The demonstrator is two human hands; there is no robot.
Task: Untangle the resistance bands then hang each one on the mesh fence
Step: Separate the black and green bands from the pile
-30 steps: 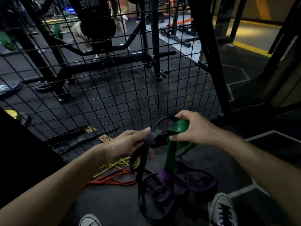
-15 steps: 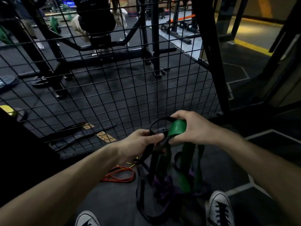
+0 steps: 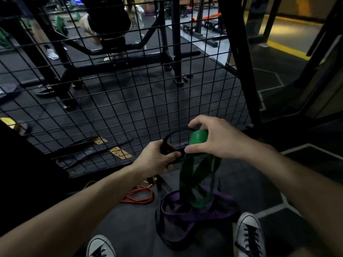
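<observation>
My right hand (image 3: 213, 140) pinches the top fold of a wide green band (image 3: 199, 175), which hangs down twisted toward the floor. My left hand (image 3: 157, 158) grips a thin black band (image 3: 168, 140) that arcs up and over to my right hand. The green band's lower end runs through a purple band (image 3: 194, 213) lying in loops on the floor with more black band. The black mesh fence (image 3: 130, 101) stands just beyond both hands.
Red (image 3: 139, 197) and yellow (image 3: 148, 180) thin bands lie on the floor to the left of the pile. My two white shoes (image 3: 250, 236) stand at the bottom edge. A thick black post (image 3: 239, 58) bounds the fence on the right; gym machines and a person are behind it.
Both hands have risen and pulled the green band up, so it now hangs longer and clearer of the purple band. The view has shifted slightly upward along the fence.
</observation>
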